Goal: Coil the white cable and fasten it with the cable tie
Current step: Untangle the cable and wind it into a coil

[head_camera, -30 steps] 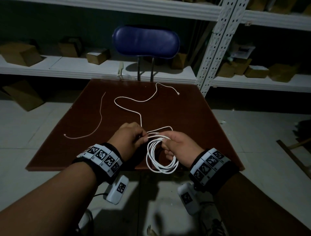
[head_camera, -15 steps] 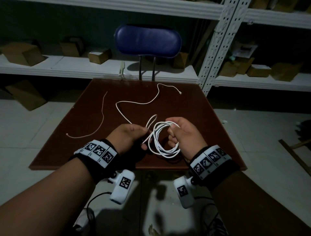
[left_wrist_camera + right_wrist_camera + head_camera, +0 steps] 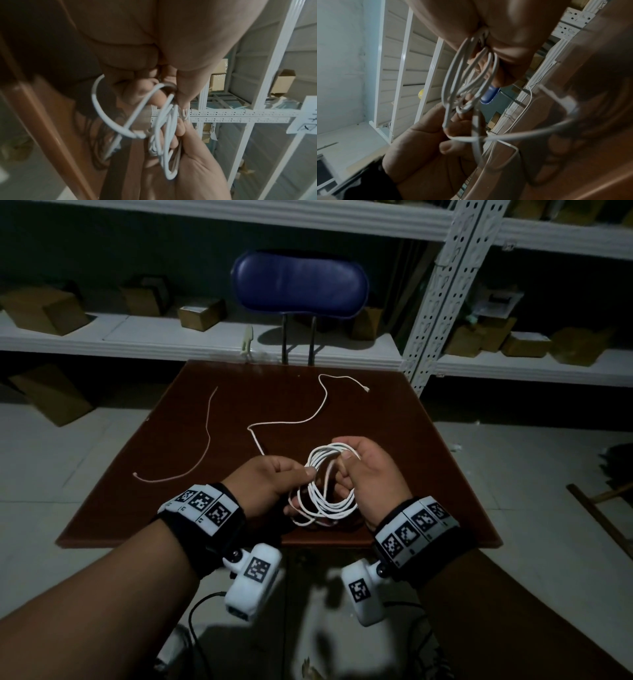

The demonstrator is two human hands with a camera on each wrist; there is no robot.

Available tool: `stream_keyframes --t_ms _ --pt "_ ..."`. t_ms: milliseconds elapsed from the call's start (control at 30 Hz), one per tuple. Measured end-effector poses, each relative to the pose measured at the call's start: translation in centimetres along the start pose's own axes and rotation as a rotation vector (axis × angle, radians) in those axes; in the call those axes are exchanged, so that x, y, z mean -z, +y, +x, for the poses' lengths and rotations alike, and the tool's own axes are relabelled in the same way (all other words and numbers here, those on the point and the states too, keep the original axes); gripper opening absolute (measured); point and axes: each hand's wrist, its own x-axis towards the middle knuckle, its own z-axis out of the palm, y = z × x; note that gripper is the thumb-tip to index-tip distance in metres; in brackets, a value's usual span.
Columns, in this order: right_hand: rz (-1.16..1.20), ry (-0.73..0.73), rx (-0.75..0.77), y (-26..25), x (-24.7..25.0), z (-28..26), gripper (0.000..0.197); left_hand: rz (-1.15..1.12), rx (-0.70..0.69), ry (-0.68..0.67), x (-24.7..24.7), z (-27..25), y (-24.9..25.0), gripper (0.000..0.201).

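Above the front of the brown table [image 3: 428,474] I hold the white cable [image 3: 323,501] wound into several loops. My right hand [image 3: 346,463] grips the top right of the coil, fingers curled through it. My left hand [image 3: 305,474] pinches the strand at the coil's left side. The cable's loose tail [image 3: 308,419] snakes over the table to its plug at the back. A thin pale cable tie [image 3: 207,436] lies on the table's left part, apart from both hands. The wrist views show the loops [image 3: 164,128] [image 3: 467,81] bunched between both hands' fingers.
A blue-backed chair [image 3: 299,285] stands behind the table. White metal shelves [image 3: 205,340] with cardboard boxes [image 3: 202,313] run along the wall, with a perforated upright [image 3: 442,285] at the table's back right corner. A wooden frame [image 3: 599,508] lies on the floor at the right.
The coil has risen from hanging below the right hand to standing between both hands. The left hand has come in to the coil, and the loose tail has been drawn shorter.
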Motion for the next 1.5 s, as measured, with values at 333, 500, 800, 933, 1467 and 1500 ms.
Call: stream_keyframes --t_ms 333,500,800,933,1467,1500 --pt "0.082 -0.057 -0.032 -0.1 -0.2 -0.1 0.021 -0.045 0.009 -0.116 0.5 -0.2 -0.2 0.037" --pt "0.077 -0.068 -0.025 -0.2 -0.4 -0.3 0.019 -0.018 -0.007 -0.092 0.7 -0.3 0.1 0.021" --pt "0.101 -0.051 -0.008 -0.3 0.0 0.1 0.023 -0.006 -0.049 -0.020 0.8 -0.4 0.7 0.031" --pt "0.009 -0.037 0.001 -0.1 0.2 -0.1 0.021 0.009 -0.034 0.003 0.7 -0.5 0.6 0.030" --pt "0.112 0.273 -0.107 0.0 0.6 0.2 0.055 0.015 -0.058 0.202 1.1 -0.5 1.3 0.021" --pt "0.009 0.348 -0.119 0.2 0.9 0.1 0.050 -0.008 -0.071 0.218 1.1 -0.4 1.3 0.022"
